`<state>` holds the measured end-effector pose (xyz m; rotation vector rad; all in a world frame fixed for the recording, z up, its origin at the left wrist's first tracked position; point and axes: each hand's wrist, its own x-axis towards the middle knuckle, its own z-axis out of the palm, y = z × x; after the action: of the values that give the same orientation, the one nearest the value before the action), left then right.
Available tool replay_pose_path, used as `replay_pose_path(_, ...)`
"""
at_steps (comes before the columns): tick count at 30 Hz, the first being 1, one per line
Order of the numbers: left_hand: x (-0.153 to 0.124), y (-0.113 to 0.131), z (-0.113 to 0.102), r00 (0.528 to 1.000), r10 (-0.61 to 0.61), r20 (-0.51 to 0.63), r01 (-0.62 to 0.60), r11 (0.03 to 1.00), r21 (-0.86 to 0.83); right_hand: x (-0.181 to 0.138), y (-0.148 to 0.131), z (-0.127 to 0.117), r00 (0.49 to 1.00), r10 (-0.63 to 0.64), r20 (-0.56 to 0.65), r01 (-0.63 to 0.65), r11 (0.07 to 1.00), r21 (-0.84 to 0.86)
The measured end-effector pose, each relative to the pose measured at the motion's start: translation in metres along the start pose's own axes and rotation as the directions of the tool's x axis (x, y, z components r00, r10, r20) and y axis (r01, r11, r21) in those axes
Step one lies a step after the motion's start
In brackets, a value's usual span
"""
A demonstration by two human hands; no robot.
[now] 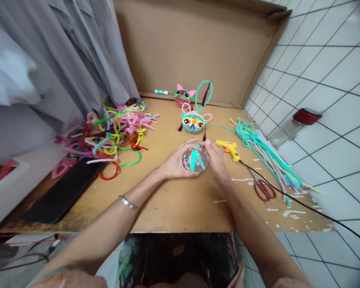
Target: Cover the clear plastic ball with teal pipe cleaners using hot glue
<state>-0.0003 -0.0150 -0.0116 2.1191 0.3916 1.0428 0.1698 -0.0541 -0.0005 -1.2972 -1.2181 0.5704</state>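
A clear, round plastic ball point(186, 163) with turquoise pipe cleaner strips point(193, 160) running down it is held over the table. My left hand point(177, 161) is curled around its left side, thumb below and fingers above. At the upper right of the ball, my right hand point(215, 155) has its fingers bent together against the ball and the strip tops; whether they pinch a strip end is too small to make out. Just right of that hand lies a yellow glue gun point(227, 147). Beyond both hands sits a decorated animal-face ball point(193, 122) with pink loop ears.
Loose coloured pipe cleaners point(120, 128) and a black phone-like slab point(67, 190) lie left. Straight pipe cleaners point(265, 156), red-handled scissors point(264, 189), and a black cord point(283, 195) are right. A second face ball point(183, 97) and a glue stick point(161, 92) sit near the cardboard point(195, 48).
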Motion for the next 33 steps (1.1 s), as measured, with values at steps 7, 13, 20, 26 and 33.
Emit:
replay_pose_path(7,0.001,-0.004,0.001,0.999,0.045,-0.011,-0.045,0.999,0.030,-0.004,-0.011,0.002,0.995,-0.094,-0.009,0.094,0.996,0.007)
replay_pose_path(13,0.000,-0.002,0.001,0.999,0.023,-0.025,-0.023,1.000,0.019,-0.006,-0.015,0.001,0.996,-0.086,-0.024,0.087,0.993,0.074)
replay_pose_path(20,-0.001,-0.006,0.001,0.999,0.018,-0.027,-0.017,0.999,0.029,-0.004,-0.010,0.000,0.990,-0.140,-0.030,0.140,0.990,-0.012)
replay_pose_path(26,0.001,-0.004,0.001,0.998,0.053,-0.019,-0.052,0.998,0.022,-0.006,-0.010,0.000,0.984,-0.177,0.033,0.178,0.982,-0.056)
replay_pose_path(33,0.000,-0.005,0.002,0.998,0.057,-0.025,-0.058,0.998,-0.033,-0.008,-0.013,0.001,0.983,-0.182,0.013,0.182,0.983,-0.038)
